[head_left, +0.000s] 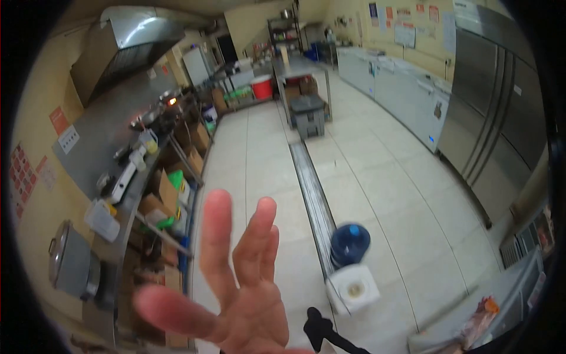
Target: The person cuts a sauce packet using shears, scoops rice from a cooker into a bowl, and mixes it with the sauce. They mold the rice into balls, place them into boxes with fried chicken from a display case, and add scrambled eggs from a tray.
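My left hand (253, 295) is raised in the lower middle of the head view, close to the camera. Its palm appears to face me, with the fingers pointing up and apart and the thumb stretched to the left, blurred. Nothing is held in it. Beyond it on the floor stand a blue water jug (349, 246) and a white box-like item (355, 288) with a round opening on top. A black object (318, 327) that I cannot make out lies at the bottom edge. My right hand is out of sight.
A metal counter (132, 209) with stove, pots and boxes below runs along the left under a hood (130, 50). White chest freezers (401, 88) and a steel refrigerator (492, 112) line the right. A grey bin (308, 121) stands by a steel table (298, 68). A drain channel (309, 189) crosses the tiles.
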Demonstrator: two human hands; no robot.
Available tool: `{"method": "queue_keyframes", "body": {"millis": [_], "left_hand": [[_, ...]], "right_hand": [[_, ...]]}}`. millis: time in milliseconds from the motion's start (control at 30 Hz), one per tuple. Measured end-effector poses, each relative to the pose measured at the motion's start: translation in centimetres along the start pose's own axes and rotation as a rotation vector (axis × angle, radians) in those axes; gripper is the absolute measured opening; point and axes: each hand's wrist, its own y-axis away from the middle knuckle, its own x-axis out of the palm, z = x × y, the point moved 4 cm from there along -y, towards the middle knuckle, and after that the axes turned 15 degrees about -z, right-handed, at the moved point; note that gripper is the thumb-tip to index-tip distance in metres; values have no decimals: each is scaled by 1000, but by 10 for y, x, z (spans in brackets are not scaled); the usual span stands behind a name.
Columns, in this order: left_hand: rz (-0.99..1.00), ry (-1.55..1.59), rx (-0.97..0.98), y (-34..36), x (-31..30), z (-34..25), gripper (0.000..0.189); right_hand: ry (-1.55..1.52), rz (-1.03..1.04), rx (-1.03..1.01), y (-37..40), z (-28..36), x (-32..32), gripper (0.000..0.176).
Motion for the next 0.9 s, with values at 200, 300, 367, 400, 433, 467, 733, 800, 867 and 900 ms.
{"method": "queue_keyframes", "body": {"millis": [200, 300, 367, 400, 433, 467, 733, 800, 867, 900], "left_hand": [[-36, -197, -5, -124, -140, 148, 111], [19, -357, 49, -178, -200, 220, 93], [94, -614, 20, -193, -253, 277, 84], [141, -768, -26, -196, -284, 309, 82], [179, -866, -131, -190, -318, 345, 80], [95, -849, -324, -179, -352, 388, 80], [-332, -1033, -1322, -76, -607, 773, 79], [-139, -1175, -1302, -36, -667, 894, 83], [60, -1282, -1338, -36, -704, 994, 87], [105, -1311, -1404, -42, -704, 1040, 88]], "right_hand": [[-239, 107, -99, -45, -100, 258, 38], [-308, 286, -76, -39, -146, 451, 38], [-333, 400, 17, -22, -179, 596, 34], [-354, 363, 136, -5, -189, 662, 30], [-388, 465, 139, 10, -191, 726, 33], [-380, 507, 182, 13, -204, 780, 35], [-307, 352, 281, -47, -320, 1022, 39], [-305, 269, 243, -74, -342, 1057, 43], [-278, 219, 159, -117, -371, 1086, 45], [-257, 205, 111, -145, -385, 1109, 45]]}}
